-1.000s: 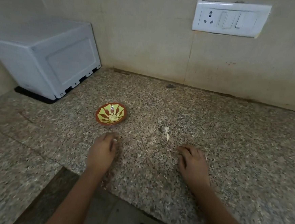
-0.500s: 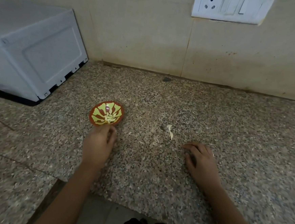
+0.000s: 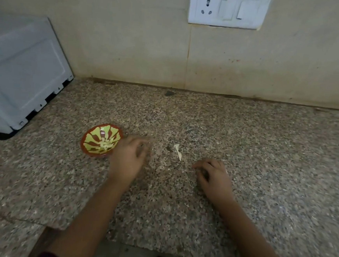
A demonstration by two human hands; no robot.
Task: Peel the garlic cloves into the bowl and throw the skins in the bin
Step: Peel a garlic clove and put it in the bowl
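Head view, looking down; spanning the frame, granite counter [image 3: 263, 156]; standing at far left, white appliance [image 3: 23, 72]; hovering just right of the bowl, left hand [image 3: 128, 158], blurred, fingers seemingly relaxed and extended, gripping nothing visible; resting on the counter farther right, right hand [image 3: 214, 176], fingers curling downward, palm hidden, so not showing whether anything is being held; sitting beside the left hand, nearly touching it, red-and-yellow bowl [image 3: 94, 135], holding a small heap of pale peeled cloves [image 3: 105, 144]; lying on the counter between the two hands and slightly beyond them, thin garlic skin [image 3: 178, 151], long axis running mostly near-to-far, tilting a little rightward toward the body; right fingertips seeming slightly nearer, so probably favouring a short forward-and-inward reach from that side; no bin showing.
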